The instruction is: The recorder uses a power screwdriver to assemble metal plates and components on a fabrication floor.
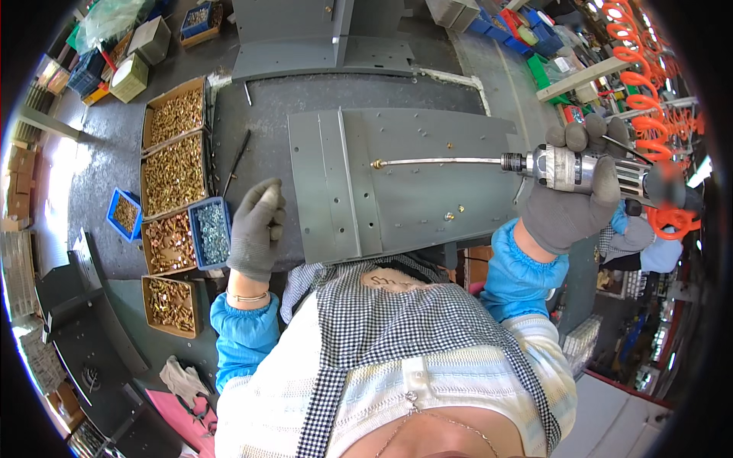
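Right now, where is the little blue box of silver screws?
In the head view, the blue box of silver screws sits on the person's left, just beside the gloved left hand, next to the cardboard trays of brass screws.

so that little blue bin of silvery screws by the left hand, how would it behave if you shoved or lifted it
The blue bin looks nearly full of small metal screws, so probably heavy for its size. Pushed, it would likely slide flat rather than tip, being low and wide. Lifted at a tilt, the loose screws could spill. The left hand rests beside it.

Single head-worn fisheye view, steeply down and close over the grey workbench point(259, 114).
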Motion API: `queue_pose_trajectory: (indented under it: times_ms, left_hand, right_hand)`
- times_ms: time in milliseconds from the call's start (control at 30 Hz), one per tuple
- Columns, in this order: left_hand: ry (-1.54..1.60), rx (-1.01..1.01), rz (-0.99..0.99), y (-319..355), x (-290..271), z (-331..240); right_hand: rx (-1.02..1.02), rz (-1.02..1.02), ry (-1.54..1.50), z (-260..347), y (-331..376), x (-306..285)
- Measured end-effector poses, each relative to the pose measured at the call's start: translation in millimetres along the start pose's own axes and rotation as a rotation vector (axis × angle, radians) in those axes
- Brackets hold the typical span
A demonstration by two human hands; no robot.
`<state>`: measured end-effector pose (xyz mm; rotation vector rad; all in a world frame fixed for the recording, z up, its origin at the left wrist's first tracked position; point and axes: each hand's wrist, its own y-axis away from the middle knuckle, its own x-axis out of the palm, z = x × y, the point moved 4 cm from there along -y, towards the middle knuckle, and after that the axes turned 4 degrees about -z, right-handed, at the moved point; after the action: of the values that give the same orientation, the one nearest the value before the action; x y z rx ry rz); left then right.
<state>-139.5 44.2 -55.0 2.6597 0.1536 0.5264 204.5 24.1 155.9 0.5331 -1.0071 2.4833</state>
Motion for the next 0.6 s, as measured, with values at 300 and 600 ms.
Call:
queue_pose_trajectory:
  times_ms: [300,600]
  left_hand:
    - [0.129,-0.343,0.265,21.5,17.2,70.0]
    - [0.030,-0.324,0.349,20.5,13.3,71.2]
  right_hand:
    - [0.111,0.225,-0.018,-6.1,14.7,13.9]
    - [0.131,0.481,-0.098,0.4,25.8,36.0]
